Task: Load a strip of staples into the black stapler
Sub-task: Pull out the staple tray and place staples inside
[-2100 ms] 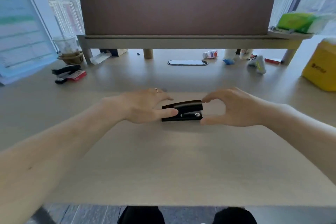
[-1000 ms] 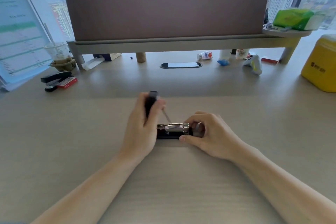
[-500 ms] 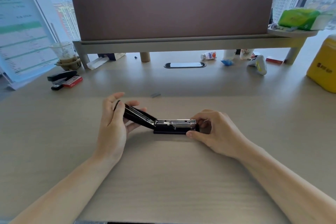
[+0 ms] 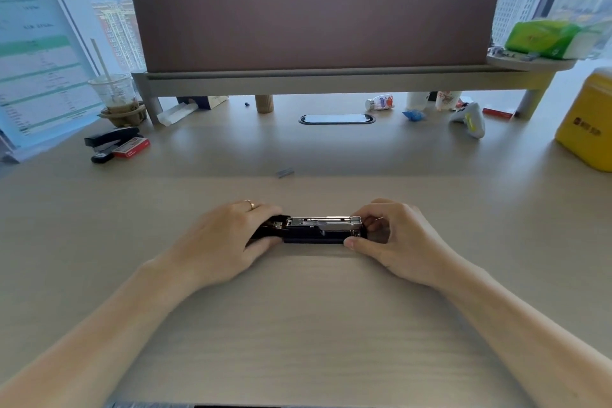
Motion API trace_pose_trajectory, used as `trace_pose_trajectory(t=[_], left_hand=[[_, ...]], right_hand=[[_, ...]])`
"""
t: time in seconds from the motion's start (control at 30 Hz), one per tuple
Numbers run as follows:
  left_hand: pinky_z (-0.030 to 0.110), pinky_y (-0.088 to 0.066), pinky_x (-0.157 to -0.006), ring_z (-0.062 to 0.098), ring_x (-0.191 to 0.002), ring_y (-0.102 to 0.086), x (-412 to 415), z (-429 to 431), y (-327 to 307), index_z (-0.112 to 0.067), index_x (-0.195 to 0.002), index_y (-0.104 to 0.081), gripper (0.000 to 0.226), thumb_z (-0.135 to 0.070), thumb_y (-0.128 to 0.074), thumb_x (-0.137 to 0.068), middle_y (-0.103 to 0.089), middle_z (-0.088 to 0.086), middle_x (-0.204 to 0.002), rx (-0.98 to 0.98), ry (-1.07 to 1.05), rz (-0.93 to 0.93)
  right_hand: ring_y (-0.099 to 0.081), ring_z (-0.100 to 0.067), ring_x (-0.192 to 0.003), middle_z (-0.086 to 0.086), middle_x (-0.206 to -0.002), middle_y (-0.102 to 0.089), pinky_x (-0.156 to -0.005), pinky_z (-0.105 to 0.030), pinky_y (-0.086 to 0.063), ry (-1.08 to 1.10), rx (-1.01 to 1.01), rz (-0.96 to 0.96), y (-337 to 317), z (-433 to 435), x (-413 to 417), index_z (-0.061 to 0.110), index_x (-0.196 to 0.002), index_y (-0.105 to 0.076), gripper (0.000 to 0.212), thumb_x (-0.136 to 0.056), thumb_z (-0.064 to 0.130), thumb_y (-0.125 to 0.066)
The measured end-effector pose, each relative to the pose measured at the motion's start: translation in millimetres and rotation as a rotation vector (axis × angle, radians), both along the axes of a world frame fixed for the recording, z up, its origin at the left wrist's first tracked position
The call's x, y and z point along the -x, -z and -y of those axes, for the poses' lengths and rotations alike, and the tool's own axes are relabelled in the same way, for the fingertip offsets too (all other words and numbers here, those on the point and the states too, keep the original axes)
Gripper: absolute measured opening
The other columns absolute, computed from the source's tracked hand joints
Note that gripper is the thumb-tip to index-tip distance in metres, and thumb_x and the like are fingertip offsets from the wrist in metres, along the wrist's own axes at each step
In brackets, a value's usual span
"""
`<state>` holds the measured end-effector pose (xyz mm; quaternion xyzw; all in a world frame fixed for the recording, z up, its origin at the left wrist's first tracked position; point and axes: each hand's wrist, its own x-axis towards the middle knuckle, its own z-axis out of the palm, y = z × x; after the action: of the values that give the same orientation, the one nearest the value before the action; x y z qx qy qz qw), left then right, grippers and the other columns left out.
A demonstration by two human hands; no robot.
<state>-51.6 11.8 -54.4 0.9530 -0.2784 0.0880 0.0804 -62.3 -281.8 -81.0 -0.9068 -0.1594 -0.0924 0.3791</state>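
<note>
The black stapler [image 4: 318, 230] lies on the desk with its lid swung fully back to the left, so the shiny metal staple channel faces up. My left hand [image 4: 228, 238] lies over the folded-back lid and presses it flat on the desk. My right hand [image 4: 390, 235] grips the stapler's front end between thumb and fingers. A short grey strip of staples [image 4: 285, 172] lies loose on the desk, a little beyond the stapler, apart from both hands.
A second black stapler [image 4: 111, 139] and a red staple box [image 4: 132, 147] sit at the far left. A drink cup [image 4: 116, 99] stands behind them. A yellow container [image 4: 587, 129] is at the right edge. A raised shelf with a brown panel [image 4: 314, 20] spans the back.
The stapler was closed, then my left hand swung its lid up and back to the left; now the lid lies flat under that hand. My right hand stayed on the front end.
</note>
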Motion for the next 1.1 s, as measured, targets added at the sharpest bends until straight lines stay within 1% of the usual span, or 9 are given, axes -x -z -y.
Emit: trace_pose_trajectory(t=[0.1, 0.23, 0.5, 0.6, 0.7, 0.77, 0.87, 0.97, 1.1], left_hand=[[0.036, -0.054, -0.085, 0.019, -0.104, -0.068, 0, -3, 7, -0.034, -0.129, -0.063, 0.034, -0.046, -0.058, -0.097, -0.071, -0.012, -0.116, 0.067, -0.014, -0.018], [0.036, -0.054, -0.086, 0.017, -0.104, -0.069, 3, -1, 9, -0.039, -0.129, -0.062, 0.047, -0.060, -0.040, -0.094, -0.071, -0.018, -0.121, 0.084, -0.056, -0.017], [0.036, -0.054, -0.084, 0.018, -0.105, -0.070, 6, 1, 4, -0.042, -0.129, -0.060, 0.050, -0.064, -0.034, -0.092, -0.070, -0.019, -0.122, 0.059, -0.102, -0.045], [0.037, -0.054, -0.086, 0.017, -0.108, -0.069, 6, 3, -2, -0.043, -0.128, -0.059, 0.048, -0.065, -0.037, -0.091, -0.068, -0.020, -0.125, 0.050, -0.109, -0.093], [0.038, -0.053, -0.094, 0.015, -0.117, -0.066, 3, 8, -14, -0.039, -0.132, -0.060, 0.058, -0.071, -0.040, -0.087, -0.067, -0.017, -0.130, 0.063, -0.139, -0.128], [0.039, -0.052, -0.098, 0.013, -0.117, -0.067, -10, 15, -27, -0.033, -0.130, -0.064, 0.052, -0.065, -0.050, -0.092, -0.071, -0.010, -0.127, 0.149, -0.167, -0.122], [0.034, -0.052, -0.097, 0.018, -0.108, -0.070, -54, 27, -38, -0.018, -0.122, -0.069, 0.030, -0.036, -0.065, -0.098, -0.075, 0.000, -0.119, 0.333, -0.217, -0.133], [0.030, -0.048, -0.095, 0.023, -0.113, -0.068, -98, 34, -31, -0.014, -0.125, -0.068, 0.034, -0.026, -0.072, -0.093, -0.073, 0.004, -0.125, 0.265, -0.282, -0.168], [0.039, -0.054, -0.098, 0.028, -0.107, -0.069, -128, 41, -9, -0.015, -0.120, -0.069, 0.035, -0.020, -0.075, -0.086, -0.074, 0.005, -0.115, 0.221, -0.317, -0.174]], right_hand=[[-0.065, -0.011, -0.083, 0.005, -0.087, -0.071, -0.079, -0.019, -0.052, 0.002, 0.006, 0.006, 1, 0, -1, 0.025, -0.094, -0.080, 0.017, -0.079, 0.029, -0.087], [-0.064, -0.010, -0.087, 0.006, -0.088, -0.071, -0.079, -0.016, -0.050, 0.001, -0.010, 0.004, 0, 0, 0, 0.022, -0.096, -0.080, 0.018, -0.080, 0.026, -0.087], [-0.064, -0.010, -0.084, 0.004, -0.089, -0.071, -0.079, -0.018, -0.051, -0.002, 0.014, 0.008, -2, -1, 1, 0.022, -0.097, -0.080, 0.018, -0.081, 0.027, -0.086], [-0.065, -0.008, -0.083, 0.005, -0.091, -0.071, -0.076, -0.009, -0.047, 0.005, 0.043, -0.002, -5, -2, 0, 0.025, -0.099, -0.080, 0.019, -0.082, 0.029, -0.085], [-0.066, -0.008, -0.084, 0.006, -0.094, -0.072, -0.074, -0.006, -0.044, 0.007, 0.060, -0.009, -7, -2, -3, 0.026, -0.101, -0.079, 0.019, -0.083, 0.030, -0.084], [-0.065, -0.009, -0.083, 0.005, -0.094, -0.072, -0.074, -0.008, -0.044, 0.010, 0.073, 0.000, -8, -4, -5, 0.028, -0.102, -0.079, 0.020, -0.083, 0.032, -0.084], [-0.061, -0.007, -0.087, 0.008, -0.090, -0.069, -0.069, -0.004, -0.041, 0.029, 0.074, 0.004, -7, -6, -6, 0.029, -0.102, -0.079, 0.022, -0.082, 0.033, -0.084], [-0.058, 0.002, -0.093, 0.013, -0.090, -0.066, -0.070, 0.000, -0.037, 0.030, 0.083, 0.006, -5, -5, -5, 0.031, -0.104, -0.077, 0.024, -0.081, 0.035, -0.084], [-0.062, 0.000, -0.088, 0.014, -0.092, -0.069, -0.073, -0.003, -0.039, 0.029, 0.071, 0.014, -3, -3, -4, 0.034, -0.103, -0.078, 0.025, -0.080, 0.044, -0.083]])
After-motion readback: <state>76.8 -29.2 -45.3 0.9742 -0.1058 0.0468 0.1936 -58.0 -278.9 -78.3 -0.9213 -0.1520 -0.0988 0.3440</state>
